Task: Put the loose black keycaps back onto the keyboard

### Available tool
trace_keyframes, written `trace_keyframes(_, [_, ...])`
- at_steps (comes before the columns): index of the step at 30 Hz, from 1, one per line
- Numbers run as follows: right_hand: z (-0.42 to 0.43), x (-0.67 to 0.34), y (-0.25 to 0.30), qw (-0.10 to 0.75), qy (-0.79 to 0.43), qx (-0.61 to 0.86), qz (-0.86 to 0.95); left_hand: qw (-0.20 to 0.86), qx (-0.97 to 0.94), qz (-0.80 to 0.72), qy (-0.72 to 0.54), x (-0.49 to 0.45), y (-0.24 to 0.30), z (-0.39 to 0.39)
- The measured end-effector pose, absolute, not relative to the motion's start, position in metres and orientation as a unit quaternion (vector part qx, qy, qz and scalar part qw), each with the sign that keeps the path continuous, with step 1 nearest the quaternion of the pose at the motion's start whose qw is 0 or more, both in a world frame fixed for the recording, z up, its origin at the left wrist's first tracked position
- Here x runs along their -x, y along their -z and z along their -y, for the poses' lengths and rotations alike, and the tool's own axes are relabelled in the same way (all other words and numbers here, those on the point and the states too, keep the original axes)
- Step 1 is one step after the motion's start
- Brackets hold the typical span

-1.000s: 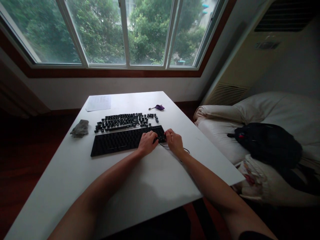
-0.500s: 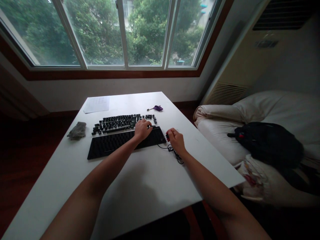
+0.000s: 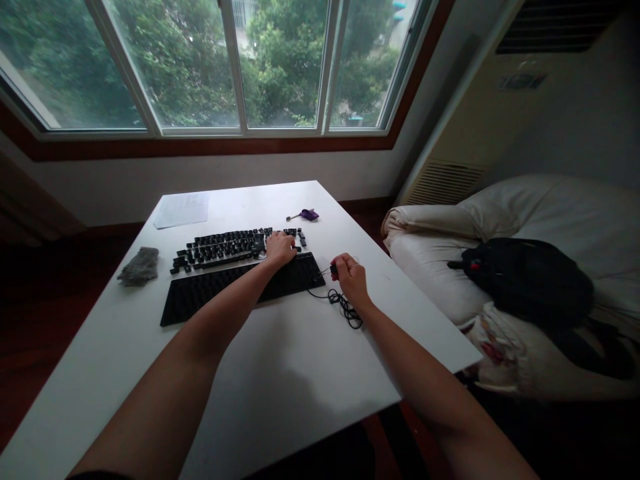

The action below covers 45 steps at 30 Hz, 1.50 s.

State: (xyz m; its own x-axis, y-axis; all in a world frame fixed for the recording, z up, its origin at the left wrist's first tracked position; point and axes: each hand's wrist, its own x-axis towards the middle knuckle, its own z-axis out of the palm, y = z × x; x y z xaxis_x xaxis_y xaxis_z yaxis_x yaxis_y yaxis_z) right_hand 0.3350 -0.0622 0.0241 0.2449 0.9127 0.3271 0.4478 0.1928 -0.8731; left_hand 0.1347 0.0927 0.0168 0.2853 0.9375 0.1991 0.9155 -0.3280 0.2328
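Observation:
A black keyboard base [image 3: 220, 290] lies on the white table [image 3: 280, 373]. Behind it sit several loose black keycaps [image 3: 220, 245] laid out in rows. My left hand [image 3: 279, 249] reaches over the base to the right end of the keycap rows, fingers curled down on them; what it holds is hidden. My right hand [image 3: 350, 277] is closed just right of the base, pinching a small dark tool with a red part [image 3: 334, 269]. The keyboard's black cable [image 3: 340, 305] lies coiled beside that wrist.
A purple tool [image 3: 308, 215] and a sheet of paper [image 3: 182, 209] lie at the table's far side, a grey cloth [image 3: 139, 266] at its left. A bed with white bedding [image 3: 525, 220] and a black bag [image 3: 530, 279] stands right of the table. Windows span the far wall.
My left hand has left the right end of the keyboard base and moved back to the loose keycaps. My right hand drew slightly right, away from the base. The camera has shifted right.

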Motion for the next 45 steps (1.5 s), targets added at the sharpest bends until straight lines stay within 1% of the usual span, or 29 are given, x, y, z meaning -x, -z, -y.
trace_keyframes(6, [0.059, -0.337, -0.02, 0.541, -0.251, 0.577, 0.558, 0.041, -0.82, -0.562, -0.099, -0.139, -0.019, -0.105])
trace_keyframes(14, [0.051, -0.341, -0.016, 0.563, -0.311, 0.561, 0.52, 0.058, -0.82, -0.561, -0.097, -0.134, -0.021, -0.106])
trace_keyframes(19, [0.046, -0.339, -0.017, 0.599, -0.384, 0.49, 0.503, 0.071, -0.817, -0.563, -0.103, -0.133, -0.02, -0.106])
trace_keyframes(22, [0.047, -0.335, -0.018, 0.594, -0.412, 0.456, 0.518, 0.073, -0.812, -0.569, -0.107, -0.134, -0.02, -0.106])
trace_keyframes(29, [0.051, -0.336, -0.019, 0.563, -0.407, 0.428, 0.578, 0.053, -0.809, -0.564, -0.157, -0.134, -0.022, -0.095])
trace_keyframes(34, [0.051, -0.34, -0.021, 0.561, -0.389, 0.42, 0.599, 0.045, -0.839, -0.502, -0.204, -0.134, -0.02, -0.071])
trace_keyframes(38, [0.047, -0.342, -0.017, 0.575, -0.366, 0.446, 0.58, 0.065, -0.882, -0.417, -0.208, -0.134, -0.019, -0.042])
trace_keyframes(42, [0.043, -0.341, -0.017, 0.59, -0.411, 0.431, 0.546, 0.07, -0.9, -0.365, -0.229, -0.131, -0.018, -0.014])
trace_keyframes(45, [0.042, -0.338, -0.017, 0.585, -0.45, 0.406, 0.539, 0.08, -0.912, -0.338, -0.221, -0.126, -0.016, 0.001])
